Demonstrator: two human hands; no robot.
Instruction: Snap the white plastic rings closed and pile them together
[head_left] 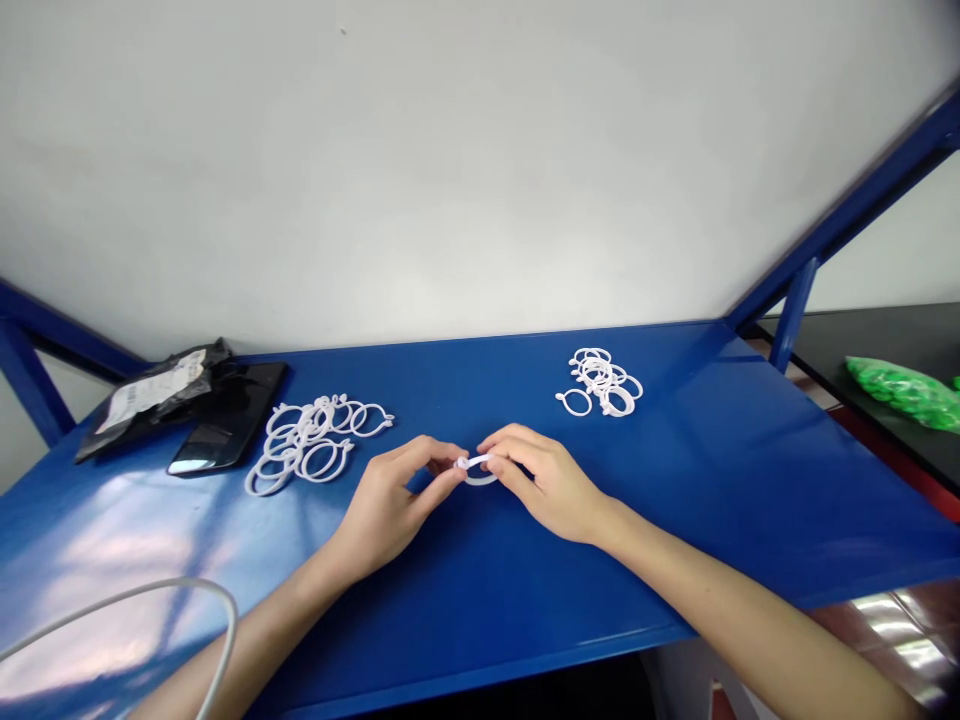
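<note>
"Items at the left end of the blue table (487, 620)?"

"White cable (150, 585), curving in from the near left edge and crossing in front of the left forearm. Behind it, black plastic package (161, 390) with a white label, overlapping a flat black object (232, 420) that has a glossy near end."

"Next position to the right?"

"Left pile of rings (307, 440): white, loosely overlapped, each visible tab small and set on the rim."

"State of the left hand (394, 500)?"

"Thumb and fingertips pinch the tab end of a single white ring (481, 481). Ring location: between the two hands, near the middle of the table. From where I stand, I cannot tell whether its lower edge touches the surface."

"State of the right hand (547, 485)?"

"Thumb and fingers grasp the band of the same ring, opposite the left fingertips."

"Remaining items?"

"Right pile of rings (598, 370): same white type, farther back on the table, well apart from the hands. Far right: green contents in a clear bag (904, 390), resting on a separate dark surface (892, 335)."
</note>
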